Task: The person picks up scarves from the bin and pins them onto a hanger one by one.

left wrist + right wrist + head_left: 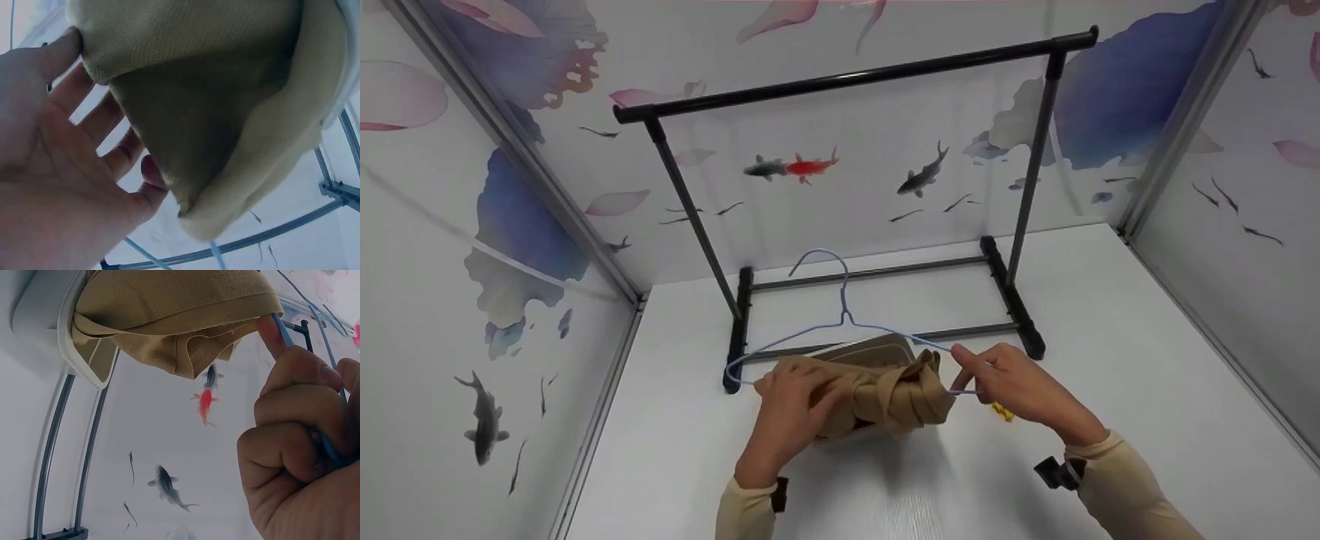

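A blue wire hanger [844, 319] is held up with its hook toward the rack. Folded tan cloth [877, 397] hangs over its lower bar; what kind of garment it is I cannot tell. My left hand [791, 409] holds the cloth near the hanger's left end, and its fingers lie along the cloth's edge in the left wrist view. My right hand [1016, 379] grips the hanger's right corner, its fingers curled round the wire [284, 331]. Behind and below the cloth, a light-coloured bin [66, 332] is partly hidden.
A black garment rack [855, 75] stands at the back of the white tabletop [675, 450]. A small yellow object [1003, 411] lies beneath my right hand. Printed panels [825, 202] with fish and petals enclose the back and sides.
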`<state>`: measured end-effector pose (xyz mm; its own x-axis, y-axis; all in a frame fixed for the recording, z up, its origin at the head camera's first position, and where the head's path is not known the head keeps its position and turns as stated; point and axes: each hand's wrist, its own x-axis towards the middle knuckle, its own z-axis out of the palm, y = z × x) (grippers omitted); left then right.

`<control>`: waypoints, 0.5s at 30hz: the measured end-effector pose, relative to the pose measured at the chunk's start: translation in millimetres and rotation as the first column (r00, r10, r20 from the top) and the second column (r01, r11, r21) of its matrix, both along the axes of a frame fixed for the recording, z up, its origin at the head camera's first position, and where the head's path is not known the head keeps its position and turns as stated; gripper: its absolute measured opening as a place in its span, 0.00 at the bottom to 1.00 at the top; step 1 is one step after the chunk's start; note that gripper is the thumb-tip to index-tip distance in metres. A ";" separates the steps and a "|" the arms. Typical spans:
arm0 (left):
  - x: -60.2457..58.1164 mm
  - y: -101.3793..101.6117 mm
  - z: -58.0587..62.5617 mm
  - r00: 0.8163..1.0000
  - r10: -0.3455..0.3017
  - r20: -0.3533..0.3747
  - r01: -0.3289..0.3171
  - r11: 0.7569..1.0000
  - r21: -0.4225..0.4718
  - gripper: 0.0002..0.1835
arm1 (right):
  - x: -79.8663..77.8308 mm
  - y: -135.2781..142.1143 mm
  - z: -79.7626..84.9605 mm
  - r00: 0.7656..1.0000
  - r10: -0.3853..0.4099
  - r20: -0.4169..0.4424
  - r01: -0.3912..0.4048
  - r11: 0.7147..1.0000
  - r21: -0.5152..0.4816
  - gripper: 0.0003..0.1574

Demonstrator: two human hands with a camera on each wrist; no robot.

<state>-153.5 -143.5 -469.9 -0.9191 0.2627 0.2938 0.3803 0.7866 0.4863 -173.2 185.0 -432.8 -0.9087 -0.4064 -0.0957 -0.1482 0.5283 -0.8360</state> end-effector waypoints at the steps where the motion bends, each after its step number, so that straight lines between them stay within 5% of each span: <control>1: 2.4 2.6 1.3 1.000 -0.021 -0.023 0.021 1.000 -0.007 0.20 | 0.0 0.0 -0.2 1.000 -0.005 -0.005 0.005 1.000 -0.001 0.38; 5: 6.8 22.5 5.2 0.983 -0.079 -0.165 0.065 0.994 -0.087 0.26 | -1.4 -1.4 0.5 0.999 -0.015 -0.031 0.014 1.000 -0.016 0.38; 9: 9.0 51.1 3.0 0.974 -0.050 -0.219 0.018 0.989 -0.147 0.22 | 0.2 -3.2 -0.9 1.000 -0.017 -0.019 0.017 1.000 -0.021 0.39; 13: 16.4 75.1 0.4 0.972 0.026 -0.233 -0.027 1.000 -0.001 0.11 | 2.7 -6.3 -4.8 1.000 -0.021 -0.015 0.021 1.000 -0.020 0.38; 15: 19.7 85.3 1.0 0.976 0.019 -0.218 0.010 0.991 0.133 0.09 | 3.5 -8.5 -6.2 0.999 -0.024 -0.027 0.023 0.999 -0.023 0.38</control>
<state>-133.8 -58.2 -468.9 -0.8300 0.2043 0.5190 0.4854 0.7228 0.4918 -169.8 176.4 -439.0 -0.9201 -0.3868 -0.0615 -0.1591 0.5126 -0.8437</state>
